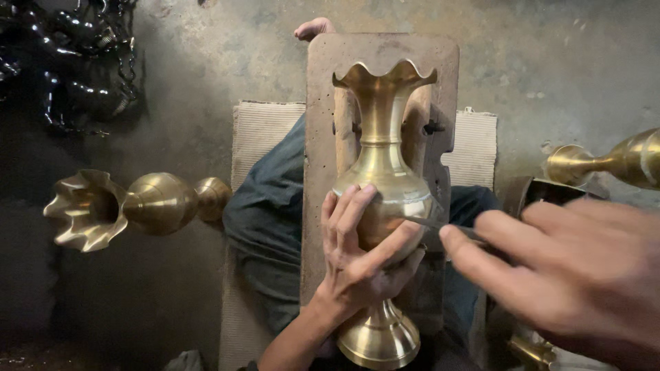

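Far left, I note dark metal pieces (pixel 72 58) heaped on the floor, top corner. Below them a brass vase (pixel 134 205) lies on its side, fluted mouth facing left, nothing touching it. Centre: wooden board (pixel 381 51) rests lengthwise over my legs in blue trousers (pixel 268 206), w/ a woven mat (pixel 258 124) underneath. The second brass vase (pixel 385 178) lies on that board, fluted mouth away from me, foot nearest me. Left hand (pixel 357 254) is wrapped round its belly, fingers spread over the front, grasping it. Right hand (pixel 570 275) is blurred, pinched round a thin metal tool (pixel 440 225) whose tip touches the belly just beside the left thumb. Far right, a third brass vase (pixel 612 163) lies on its side, partly out of view.
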